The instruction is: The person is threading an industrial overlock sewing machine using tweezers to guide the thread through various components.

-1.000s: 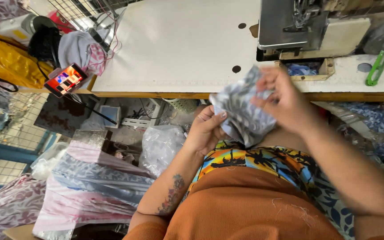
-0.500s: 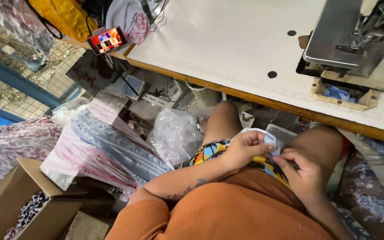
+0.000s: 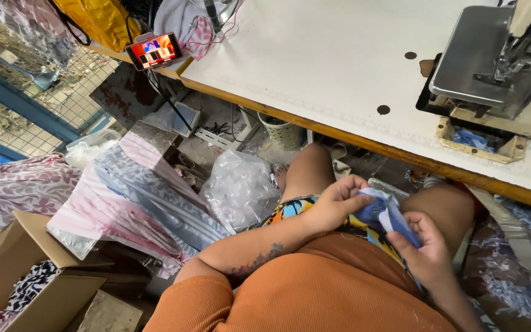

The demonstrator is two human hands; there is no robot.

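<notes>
While the cloth point(image 3: 383, 212) sits low over the lap, below the table point(image 3: 314, 74) edge, both hands are on it: left hand point(image 3: 334, 206) pinching its near side, right hand point(image 3: 424, 249) gripping the far side. The white tabletop lies open left of the sewing machine point(image 3: 493, 61). A phone point(image 3: 153, 50) perches at the table's left corner, fabric stacks point(image 3: 124, 203) crowding the floor.

two hands point(image 3: 333, 206), one blue cloth piece point(image 3: 385, 215), one sewing machine point(image 3: 493, 61), one phone point(image 3: 153, 50), two cardboard boxes point(image 3: 7, 258).
</notes>
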